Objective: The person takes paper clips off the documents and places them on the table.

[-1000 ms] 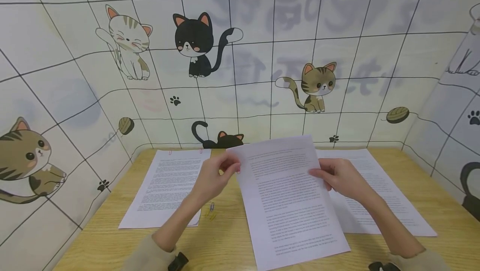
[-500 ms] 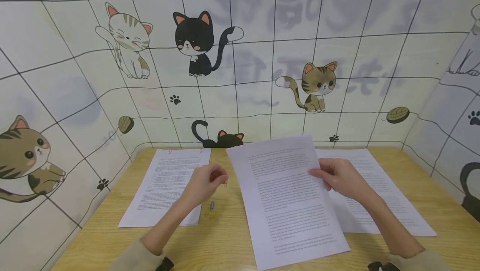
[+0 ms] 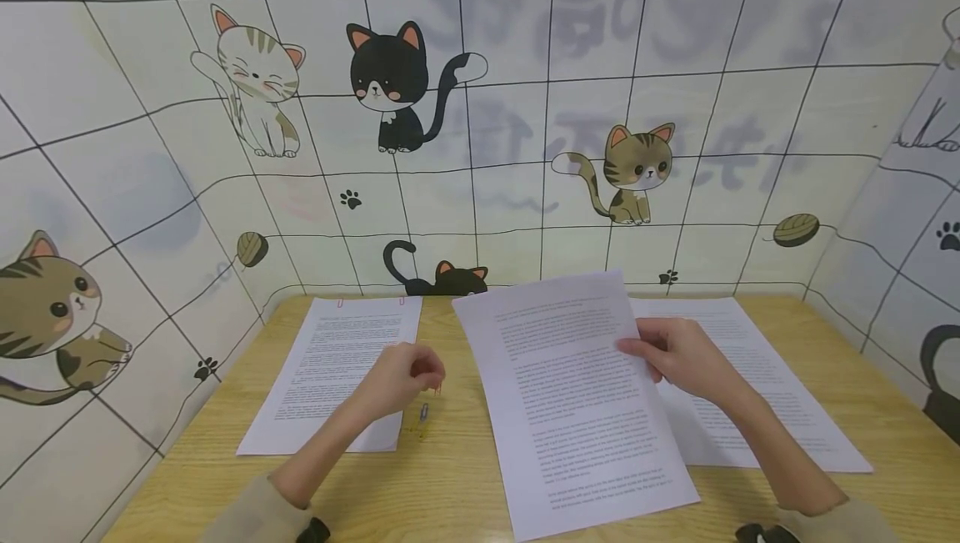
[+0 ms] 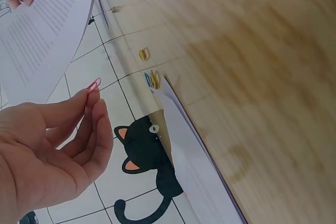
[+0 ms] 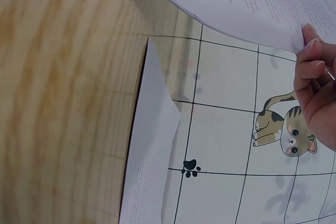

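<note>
Between thumb and fingertips my left hand (image 3: 401, 376) pinches a small pink-red paper clip (image 4: 94, 84), just above the table. Close below it lie a blue-grey paper clip (image 3: 424, 412) and yellow paper clips (image 3: 422, 430). My right hand (image 3: 678, 355) grips the right edge of printed sheets (image 3: 577, 409), thumb in front, holding them up and tilted over the table. No clip shows on the upper left corner of these sheets. In the right wrist view the fingers (image 5: 312, 72) bend around the paper's edge.
A printed stack (image 3: 330, 376) lies at the left, with two red clips (image 3: 401, 302) on its top edge. Another printed stack (image 3: 757, 393) lies at the right, partly behind the held sheets. A cat-patterned wall covering (image 3: 517, 218) borders the wooden table (image 3: 465, 493) at the back.
My left hand has come away from the upper left edge of the sheets, moving left and down with the pink-red paper clip. The right hand and the sheets have stayed in place.
</note>
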Available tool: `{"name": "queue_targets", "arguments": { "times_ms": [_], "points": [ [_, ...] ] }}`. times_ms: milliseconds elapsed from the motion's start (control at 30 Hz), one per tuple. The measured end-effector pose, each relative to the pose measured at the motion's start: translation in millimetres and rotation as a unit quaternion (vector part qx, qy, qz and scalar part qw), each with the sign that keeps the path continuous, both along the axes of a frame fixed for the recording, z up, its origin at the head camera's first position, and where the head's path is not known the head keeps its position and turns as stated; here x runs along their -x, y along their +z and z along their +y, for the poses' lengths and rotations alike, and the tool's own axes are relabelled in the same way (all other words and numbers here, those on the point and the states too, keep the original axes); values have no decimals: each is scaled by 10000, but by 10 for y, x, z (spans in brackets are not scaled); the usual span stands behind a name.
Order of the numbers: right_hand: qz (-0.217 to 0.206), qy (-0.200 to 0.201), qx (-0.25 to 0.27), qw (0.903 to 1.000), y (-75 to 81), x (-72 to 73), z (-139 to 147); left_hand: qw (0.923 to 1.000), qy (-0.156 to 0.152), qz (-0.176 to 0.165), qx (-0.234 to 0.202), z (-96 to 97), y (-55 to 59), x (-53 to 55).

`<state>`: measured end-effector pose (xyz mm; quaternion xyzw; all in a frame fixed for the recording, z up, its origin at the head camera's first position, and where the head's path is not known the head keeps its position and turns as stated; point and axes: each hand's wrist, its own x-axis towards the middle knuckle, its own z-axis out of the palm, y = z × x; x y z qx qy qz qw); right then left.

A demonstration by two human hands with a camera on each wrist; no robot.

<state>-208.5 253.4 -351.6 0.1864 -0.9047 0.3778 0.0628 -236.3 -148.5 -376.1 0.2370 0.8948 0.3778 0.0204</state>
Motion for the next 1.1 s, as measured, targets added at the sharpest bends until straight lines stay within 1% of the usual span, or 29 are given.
{"name": "queue_targets", "arguments": {
  "times_ms": [167, 233, 367, 633, 733, 867, 967, 1100],
  "points": [
    [-9, 11, -6, 10000, 6, -3, 0, 9992, -161, -243, 263, -35, -28, 16],
    [-10, 5, -10, 10000, 9, -4, 1, 9986, -237, -293, 379, -45, -42, 23],
    [-15, -13, -23, 10000, 12, -6, -1, 9970, -305, -441, 565, -58, -65, 35],
    [-53, -29, -38, 10000, 13, -4, -5, 9947, -456, -681, 620, -72, -88, 66],
    [-40, -33, -45, 10000, 16, -4, -9, 9944, -491, -695, 623, -85, -94, 81],
    [-17, -12, -39, 10000, 17, -11, -19, 9944, -507, -592, 709, -111, -112, 103],
    [-28, -21, -39, 10000, 18, -19, -25, 9948, -429, -528, 761, -134, -119, 121],
    [-68, -53, -19, 10000, 20, -23, -25, 9960, -254, -519, 681, -153, -96, 132]
  ]
}}
